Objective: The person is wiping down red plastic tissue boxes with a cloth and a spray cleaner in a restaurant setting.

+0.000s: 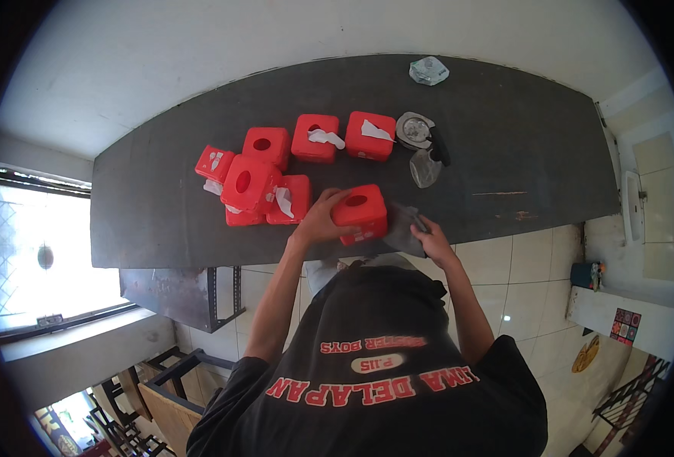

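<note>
Wiping or cleaning step, apparently, on one red tissue box (361, 214) at the near edge of the dark table (519, 152). Left hand (320, 219) wrapped around the box's left side, fingers curled over its top edge, steadying it. Right hand (432, 240) just right of the box, clenched on a grey cloth (402, 228) that lies bunched between hand and box, touching the box's right face.

Box upright, oval slot facing up, no tissue showing from it. Left of it, a cluster of more red boxes (249, 186), one stacked on others, some with white tissue sticking out. Farther back, two red boxes (343, 136) side by side, both with tissue pulled up. Right of those, a round metal tin (414, 130) and a clear plastic bag (424, 167); at the far edge, a crumpled clear wrapper (429, 70).

Next move, by judgement: firm hold from the left hand while the cloth goes across a face of the box, then a turn to expose another side. Care needed near the table edge, since the box sits close to it.
</note>
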A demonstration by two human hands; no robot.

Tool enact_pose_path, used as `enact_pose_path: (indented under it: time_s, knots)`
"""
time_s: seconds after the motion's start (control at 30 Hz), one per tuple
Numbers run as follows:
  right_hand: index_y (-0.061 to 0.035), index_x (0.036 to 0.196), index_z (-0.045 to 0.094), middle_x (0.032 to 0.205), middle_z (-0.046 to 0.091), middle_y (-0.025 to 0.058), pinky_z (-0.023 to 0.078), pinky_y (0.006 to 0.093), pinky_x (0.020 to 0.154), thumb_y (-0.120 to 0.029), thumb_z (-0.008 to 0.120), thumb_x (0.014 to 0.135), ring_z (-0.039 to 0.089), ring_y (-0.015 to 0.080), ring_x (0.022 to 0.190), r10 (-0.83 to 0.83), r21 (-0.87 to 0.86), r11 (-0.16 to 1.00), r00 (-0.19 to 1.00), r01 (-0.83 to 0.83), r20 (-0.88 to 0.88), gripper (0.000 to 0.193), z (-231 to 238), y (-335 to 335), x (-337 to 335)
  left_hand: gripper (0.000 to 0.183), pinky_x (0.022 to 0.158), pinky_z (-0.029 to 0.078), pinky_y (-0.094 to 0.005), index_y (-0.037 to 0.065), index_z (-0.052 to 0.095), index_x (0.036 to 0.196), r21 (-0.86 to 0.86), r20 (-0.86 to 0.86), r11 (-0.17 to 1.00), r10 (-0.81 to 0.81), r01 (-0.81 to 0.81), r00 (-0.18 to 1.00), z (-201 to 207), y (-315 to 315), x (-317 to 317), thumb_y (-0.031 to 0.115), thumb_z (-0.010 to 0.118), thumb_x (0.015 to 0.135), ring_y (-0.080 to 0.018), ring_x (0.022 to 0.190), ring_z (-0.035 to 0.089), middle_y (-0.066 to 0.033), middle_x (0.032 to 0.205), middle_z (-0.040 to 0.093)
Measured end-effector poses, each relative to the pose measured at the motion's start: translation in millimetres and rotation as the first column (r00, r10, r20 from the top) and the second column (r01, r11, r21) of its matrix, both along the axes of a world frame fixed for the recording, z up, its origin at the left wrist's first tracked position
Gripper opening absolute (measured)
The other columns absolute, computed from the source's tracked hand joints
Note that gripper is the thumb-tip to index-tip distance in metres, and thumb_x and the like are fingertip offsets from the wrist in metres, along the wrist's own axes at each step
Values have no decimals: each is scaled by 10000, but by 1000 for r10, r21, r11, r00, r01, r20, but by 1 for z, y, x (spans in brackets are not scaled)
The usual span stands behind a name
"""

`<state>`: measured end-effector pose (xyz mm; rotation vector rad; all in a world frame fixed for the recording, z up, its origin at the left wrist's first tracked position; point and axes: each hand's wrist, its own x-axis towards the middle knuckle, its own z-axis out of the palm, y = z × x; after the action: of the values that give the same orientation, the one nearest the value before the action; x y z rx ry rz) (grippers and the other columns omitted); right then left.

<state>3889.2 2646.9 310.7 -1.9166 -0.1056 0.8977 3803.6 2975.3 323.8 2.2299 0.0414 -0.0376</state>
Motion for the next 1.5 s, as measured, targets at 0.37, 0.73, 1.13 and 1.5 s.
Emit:
enact_pose_path:
  time_s: [0.37,0.73,1.13,1.5]
  knots:
    - [34,1595,488,1567,576,289,408,395,1207,-322,589,1113,548,366,1484,-167,190,971,980,145,106,608,1,65,8,915,1124,532,-423,30,517,1568,-332,-350,937,-16,-108,937,-42,-8,14,536,859,886,-322,1371,639,-234,1504,616]
    - [15,1599,462,1648,467,273,333,535,1266,-103,637,1002,416,427,1559,45,-29,999,874,-36,483,634,-9,67,7,1176,1163,521,-449,48,381,1645,-189,-29,970,148,-151,989,-36,-31,-15,330,1031,706,-331,1424,606,-211,1595,544]
    - [-25,1574,525,1721,420,174,191,590,1337,-9,631,895,297,324,1648,510,-378,837,315,-395,800,688,20,84,-15,941,992,604,-460,83,525,1527,-57,-89,989,130,-135,988,-31,-39,-5,307,958,722,-379,1203,723,-169,1450,658]
    - [-141,1557,589,1708,473,54,242,536,1342,-45,663,905,390,259,1608,493,-261,811,370,-524,787,663,22,22,-4,985,1030,583,-461,84,479,1563,-36,-71,978,203,-206,977,-11,-50,-11,365,959,750,-383,1297,676,-180,1479,635]
